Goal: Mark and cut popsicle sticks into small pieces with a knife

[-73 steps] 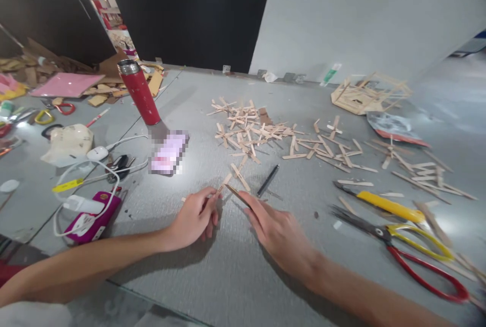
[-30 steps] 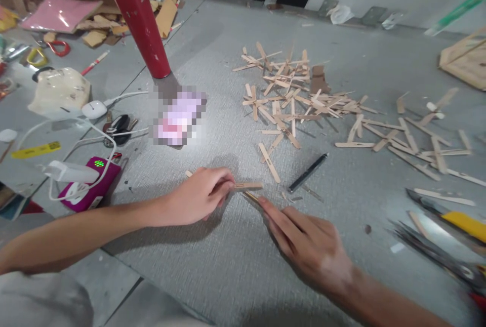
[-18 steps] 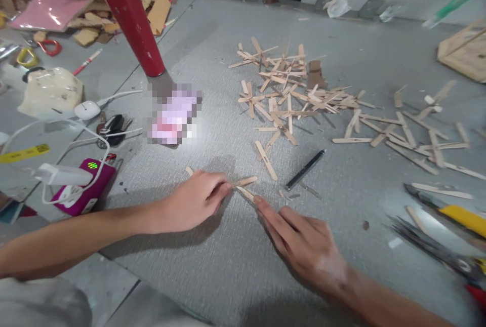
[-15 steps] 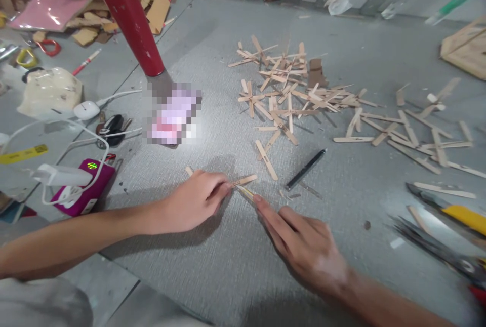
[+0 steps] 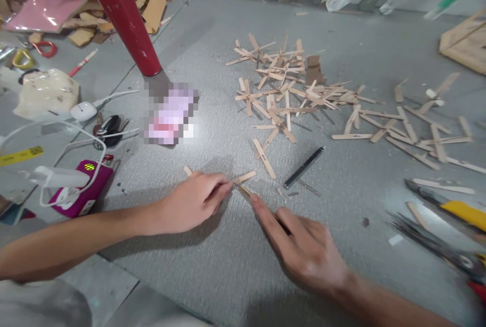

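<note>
Near the middle of the table, my left hand (image 5: 197, 198) is closed, pressing a flat wooden craft stick (image 5: 247, 176) down with the fingertips. One end of the stick sticks out past the fingers on the right; another pale wooden end shows behind the wrist. My right hand (image 5: 304, 243) grips a slim craft knife (image 5: 244, 191), index finger stretched along it. The knife's narrow tip meets the stick beside the left fingertips; most of its handle is hidden in the palm. A black pen-like stick (image 5: 304, 167) lies beyond my right hand, with small shavings (image 5: 290, 194) near it.
A pile of notched wooden sticks (image 5: 281, 71) spreads across the far right. Cutters with a yellow handle (image 5: 461, 213) and dark pliers (image 5: 433, 243) lie at right. Left stand a red flask (image 5: 125, 18), a pixelated phone (image 5: 170, 114), keys (image 5: 110, 129) and a purple power box (image 5: 85, 190) with cables.
The knife's tip has shifted slightly along the stick, with my right hand turning a little. My left hand keeps its hold; the whole view has drifted slightly.
</note>
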The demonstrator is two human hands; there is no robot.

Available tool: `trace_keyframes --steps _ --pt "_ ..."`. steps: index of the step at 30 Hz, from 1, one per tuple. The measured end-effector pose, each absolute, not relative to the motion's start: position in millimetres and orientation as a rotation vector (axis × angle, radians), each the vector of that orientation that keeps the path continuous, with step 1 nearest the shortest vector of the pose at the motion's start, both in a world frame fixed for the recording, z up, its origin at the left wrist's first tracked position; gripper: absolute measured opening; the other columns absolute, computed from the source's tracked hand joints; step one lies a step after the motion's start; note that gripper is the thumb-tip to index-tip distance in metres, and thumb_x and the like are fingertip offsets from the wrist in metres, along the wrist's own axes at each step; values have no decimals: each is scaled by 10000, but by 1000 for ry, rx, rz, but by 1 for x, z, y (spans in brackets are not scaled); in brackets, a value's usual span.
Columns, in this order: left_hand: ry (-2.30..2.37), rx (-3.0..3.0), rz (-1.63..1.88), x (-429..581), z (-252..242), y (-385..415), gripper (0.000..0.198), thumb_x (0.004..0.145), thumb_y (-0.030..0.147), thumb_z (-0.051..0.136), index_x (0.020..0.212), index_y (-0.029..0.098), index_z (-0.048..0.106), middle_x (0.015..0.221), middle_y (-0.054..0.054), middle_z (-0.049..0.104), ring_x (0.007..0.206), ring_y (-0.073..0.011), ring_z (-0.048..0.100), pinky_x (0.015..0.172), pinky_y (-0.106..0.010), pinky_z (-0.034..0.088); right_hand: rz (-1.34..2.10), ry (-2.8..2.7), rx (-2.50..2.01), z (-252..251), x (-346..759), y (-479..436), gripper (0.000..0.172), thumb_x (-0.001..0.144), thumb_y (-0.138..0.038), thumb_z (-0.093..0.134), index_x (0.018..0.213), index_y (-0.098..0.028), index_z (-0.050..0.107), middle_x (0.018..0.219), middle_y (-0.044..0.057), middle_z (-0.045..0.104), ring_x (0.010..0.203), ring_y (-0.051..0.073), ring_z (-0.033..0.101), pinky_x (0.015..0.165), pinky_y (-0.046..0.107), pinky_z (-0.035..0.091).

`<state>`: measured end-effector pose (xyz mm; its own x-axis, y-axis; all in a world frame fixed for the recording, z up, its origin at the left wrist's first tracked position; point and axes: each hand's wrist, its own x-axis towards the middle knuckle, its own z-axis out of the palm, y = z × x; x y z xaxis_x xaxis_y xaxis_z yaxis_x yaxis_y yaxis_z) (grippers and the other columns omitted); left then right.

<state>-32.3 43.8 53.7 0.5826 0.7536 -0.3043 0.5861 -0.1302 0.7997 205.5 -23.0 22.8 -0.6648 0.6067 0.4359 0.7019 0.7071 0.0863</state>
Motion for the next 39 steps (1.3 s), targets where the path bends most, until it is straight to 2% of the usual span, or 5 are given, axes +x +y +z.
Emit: trace_keyframes --steps 8,19,31,35,39 --pt "1070 1938 285 -33 43 37 333 1033 232 363 729 194 495 580 37 490 491 -91 387 545 -255 309 -487 -2629 -994 45 200 -24 560 835 70 424 1344 -37 632 581 -12 501 451 121 421 393 266 363" --pt "1108 1864 295 -33 40 31 307 1023 244 352 731 213 442 573 23 518 478 -98 436 530 -245 334 -366 -2921 -737 81 193 24 490 633 12 513 1029 -127 765 523 24 541 399 130 343 433 353 200" --pt "1126 1736 334 -31 42 33 382 1038 281 372 672 207 451 473 55 485 372 -75 431 461 -216 334 19 -2775 -1127 61 209 -8 631 867 33 396 1466 -123 516 905 53 711 586 138 628 528 283 465" --pt "1134 1678 312 -31 42 33 392 1051 311 356 688 200 456 507 49 517 352 -75 484 432 -202 349 317 -2575 -1286 50 214 -11 600 998 -105 372 1592 -188 348 1250 131 710 913 198 732 715 313 598" --pt "1156 1647 316 -30 42 32 387 1058 327 344 704 202 439 530 50 527 342 -77 510 412 -189 355 524 -2475 -1313 36 222 -19 676 1034 -127 352 1659 -267 137 1484 122 583 1261 234 636 915 381 608"
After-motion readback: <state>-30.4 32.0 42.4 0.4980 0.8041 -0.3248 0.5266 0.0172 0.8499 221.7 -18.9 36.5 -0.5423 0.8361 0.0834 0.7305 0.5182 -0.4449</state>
